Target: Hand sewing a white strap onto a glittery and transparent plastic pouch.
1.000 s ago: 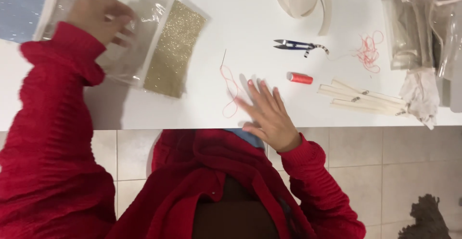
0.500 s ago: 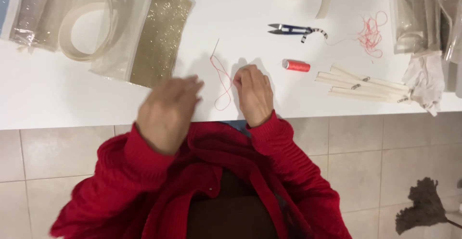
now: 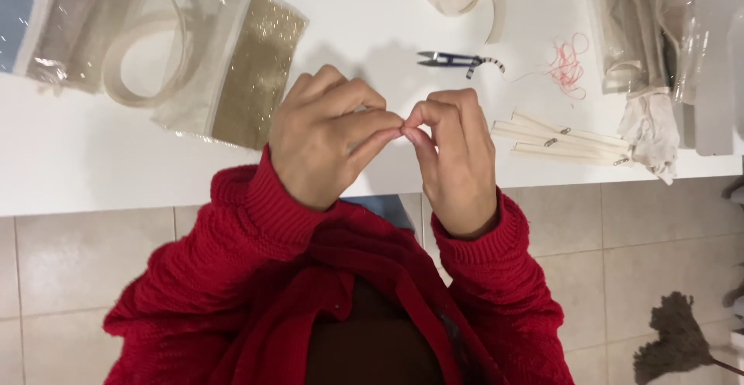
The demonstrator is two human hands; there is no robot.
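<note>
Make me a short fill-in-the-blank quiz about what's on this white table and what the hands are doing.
1. The left hand and right hand meet at their ____.
2. The thread snips lie beside a loose tangle of ____ thread.
3. The glittery gold sheet sits inside a clear ____ bag.
4. Both sleeves are ____.

Missing words: fingertips; red; plastic; red

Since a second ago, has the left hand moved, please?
Yes. The left hand has come off the clear bag toward the table edge, meeting the right hand.
</note>
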